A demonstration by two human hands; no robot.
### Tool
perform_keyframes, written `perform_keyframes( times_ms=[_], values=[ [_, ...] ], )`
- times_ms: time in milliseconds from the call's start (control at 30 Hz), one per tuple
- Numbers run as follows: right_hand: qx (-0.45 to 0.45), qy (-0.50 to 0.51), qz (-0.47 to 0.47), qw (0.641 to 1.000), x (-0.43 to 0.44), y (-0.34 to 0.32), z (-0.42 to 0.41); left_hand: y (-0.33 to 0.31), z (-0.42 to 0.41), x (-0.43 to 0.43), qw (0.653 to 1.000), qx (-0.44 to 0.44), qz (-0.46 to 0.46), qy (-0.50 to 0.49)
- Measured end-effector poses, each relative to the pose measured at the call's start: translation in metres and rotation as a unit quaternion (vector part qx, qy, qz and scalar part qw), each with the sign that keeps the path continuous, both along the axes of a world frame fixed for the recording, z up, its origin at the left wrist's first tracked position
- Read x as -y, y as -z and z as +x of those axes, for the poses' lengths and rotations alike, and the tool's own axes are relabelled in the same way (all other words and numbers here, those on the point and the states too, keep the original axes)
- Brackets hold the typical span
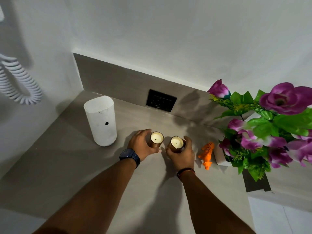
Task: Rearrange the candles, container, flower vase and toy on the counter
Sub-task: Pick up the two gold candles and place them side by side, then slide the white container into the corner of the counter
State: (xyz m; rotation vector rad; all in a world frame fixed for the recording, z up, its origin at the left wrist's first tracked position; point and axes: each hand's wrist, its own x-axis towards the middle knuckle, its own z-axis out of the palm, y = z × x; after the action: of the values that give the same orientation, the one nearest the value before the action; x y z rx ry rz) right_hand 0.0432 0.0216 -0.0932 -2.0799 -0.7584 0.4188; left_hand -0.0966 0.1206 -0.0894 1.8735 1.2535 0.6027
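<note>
My left hand (pixel 141 144) is wrapped around one candle (pixel 157 139), fingers curled round the far side of its amber glass and thumb at the near side, with a dark watch (pixel 130 157) on that wrist. My right hand (pixel 183 153) grips the second candle (pixel 176 143) the same way, fingers curving over its right side, and a thin dark band (pixel 186 171) circles that wrist. The two candles stand upright just beside each other between my hands, a narrow gap between them, both with pale wax and a small dark wick; I cannot tell whether their bases touch the table (pixel 84 174) or sit slightly above it. Just to the right of my right hand lies the orange toy tiger (pixel 207 154), stretched out on the grey surface. Beyond it, further right, stands the white flower vase (pixel 221 158) with purple flowers (pixel 283 100) and green leaves spreading wide above it. Well to the left of my left hand stands the tall white container (pixel 101 121), upright, with a small dark spot on its side. Past my hands, on the low back panel, sits a black socket (pixel 161 102). Far left, a white coiled cord (pixel 16 83) hangs on the wall.
</note>
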Motion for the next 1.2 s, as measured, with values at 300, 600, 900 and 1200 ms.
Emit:
perform_keyframes(
  times_ms=[300, 600, 900, 1200],
  values=[
    [0.316, -0.159, 0.055, 0.934, 0.004, -0.028, -0.064, 0.003, -0.07, 0.016, 0.989, -0.001, -0.038, -0.146],
    [0.215, -0.391, -0.143, 0.883, -0.028, 0.016, -0.11, 0.008, -0.132, 0.0, 0.934, 0.031, 0.057, -0.352],
    [0.286, -0.348, -0.151, 0.88, -0.059, 0.042, -0.125, 0.003, -0.125, -0.052, 0.966, 0.09, -0.022, -0.242],
    [0.288, -0.351, -0.153, 0.878, -0.076, 0.044, -0.128, -0.003, -0.142, -0.14, 0.957, 0.107, -0.03, -0.267]
  ],
)
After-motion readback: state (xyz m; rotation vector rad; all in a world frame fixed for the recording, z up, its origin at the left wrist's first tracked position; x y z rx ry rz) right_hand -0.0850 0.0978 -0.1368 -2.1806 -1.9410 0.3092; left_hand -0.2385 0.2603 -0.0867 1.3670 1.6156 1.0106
